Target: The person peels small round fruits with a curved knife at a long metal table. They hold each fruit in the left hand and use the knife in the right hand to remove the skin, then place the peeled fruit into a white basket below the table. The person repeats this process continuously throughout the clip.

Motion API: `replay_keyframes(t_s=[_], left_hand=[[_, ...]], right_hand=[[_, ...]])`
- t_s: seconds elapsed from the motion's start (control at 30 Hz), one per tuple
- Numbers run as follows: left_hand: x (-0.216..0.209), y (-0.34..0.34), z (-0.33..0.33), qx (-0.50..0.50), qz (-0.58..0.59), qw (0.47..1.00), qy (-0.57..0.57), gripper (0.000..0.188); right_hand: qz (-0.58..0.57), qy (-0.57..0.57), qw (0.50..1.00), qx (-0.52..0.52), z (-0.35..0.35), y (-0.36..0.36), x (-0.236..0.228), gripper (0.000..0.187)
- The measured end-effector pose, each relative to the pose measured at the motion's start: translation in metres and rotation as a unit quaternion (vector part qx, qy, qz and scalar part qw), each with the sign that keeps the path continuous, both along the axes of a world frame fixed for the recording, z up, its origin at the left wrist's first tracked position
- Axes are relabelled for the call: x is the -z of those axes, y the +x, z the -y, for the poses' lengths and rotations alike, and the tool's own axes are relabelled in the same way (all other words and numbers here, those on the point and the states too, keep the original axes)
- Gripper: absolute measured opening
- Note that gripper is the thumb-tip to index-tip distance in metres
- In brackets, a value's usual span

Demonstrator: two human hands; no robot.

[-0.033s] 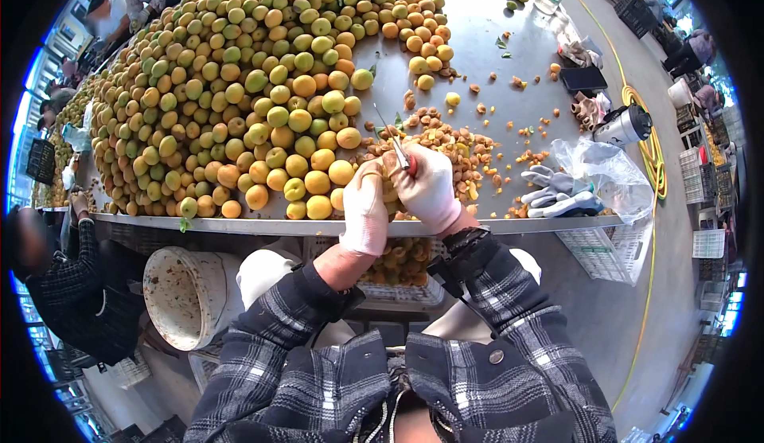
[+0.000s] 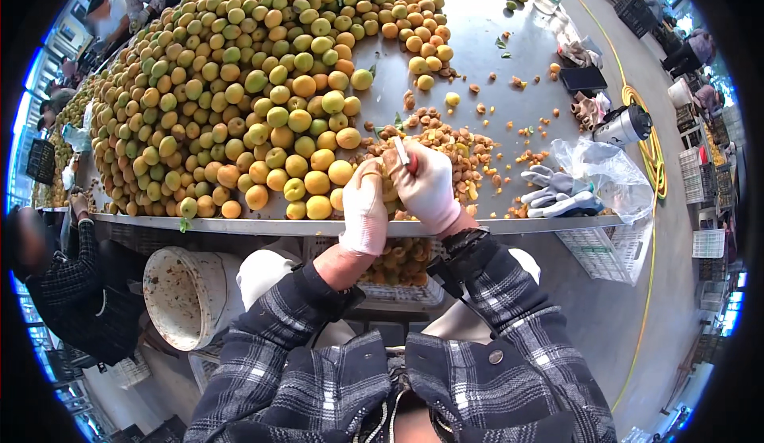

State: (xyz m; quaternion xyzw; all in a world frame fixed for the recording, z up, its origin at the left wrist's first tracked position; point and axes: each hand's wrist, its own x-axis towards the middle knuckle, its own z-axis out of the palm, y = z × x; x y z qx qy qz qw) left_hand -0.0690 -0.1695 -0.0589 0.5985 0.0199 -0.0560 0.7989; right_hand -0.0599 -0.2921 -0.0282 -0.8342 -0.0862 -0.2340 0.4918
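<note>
My left hand (image 2: 365, 204), in a white glove, closes around an apricot (image 2: 390, 191) that shows only in part between my two hands. In my gloved right hand (image 2: 426, 187) is a small knife (image 2: 404, 155) with a red handle, its blade pointing up and foreshortened. Both hands meet just over the table's near edge. Left of them spreads a big heap of green, yellow and orange apricots (image 2: 239, 101). Just beyond and to the right lies a pile of brownish pits and scraps (image 2: 454, 144).
Gloves (image 2: 557, 192) and a clear plastic bag (image 2: 609, 176) lie at the table's right, near a tumbler (image 2: 623, 124) and a dark flat device (image 2: 583, 78). Below the edge are a crate of fruit pieces (image 2: 402, 264) and a white bucket (image 2: 187, 296). Another person (image 2: 68, 284) sits at left.
The knife blade, which pointed up and left at full length, now looks short and upright. My right hand has turned slightly; the left stays in place.
</note>
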Motion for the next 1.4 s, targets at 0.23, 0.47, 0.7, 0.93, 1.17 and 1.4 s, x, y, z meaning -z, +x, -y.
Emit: replay_keyframes(t_s=[0.23, 0.47, 0.7, 0.93, 1.17, 1.4], left_hand=[[-0.042, 0.007, 0.002, 0.084, -0.115, 0.96, -0.239, 0.031], [-0.04, -0.042, -0.012, 0.249, -0.348, 0.874, -0.229, 0.031], [0.092, -0.115, -0.05, 0.237, -0.277, 0.916, -0.164, 0.038], [-0.01, -0.092, -0.048, 0.184, -0.373, 0.904, -0.103, 0.035], [-0.058, 0.043, -0.049, 0.126, 0.332, 0.748, 0.56, 0.032], [-0.021, 0.121, -0.033, 0.192, 0.305, 0.507, 0.783, 0.021]], right_hand=[[-0.281, 0.659, 0.687, -0.122, 0.018, 0.009, -0.011, 0.036], [-0.309, 0.328, 0.891, 0.055, 0.054, 0.015, -0.017, 0.029], [-0.203, 0.002, 0.97, 0.135, 0.064, 0.016, 0.004, 0.032], [-0.197, 0.022, 0.974, 0.107, 0.07, 0.009, -0.005, 0.032], [-0.164, -0.034, 0.978, 0.122, 0.061, 0.007, -0.004, 0.031], [-0.149, 0.006, 0.986, 0.079, 0.063, 0.007, -0.01, 0.028]])
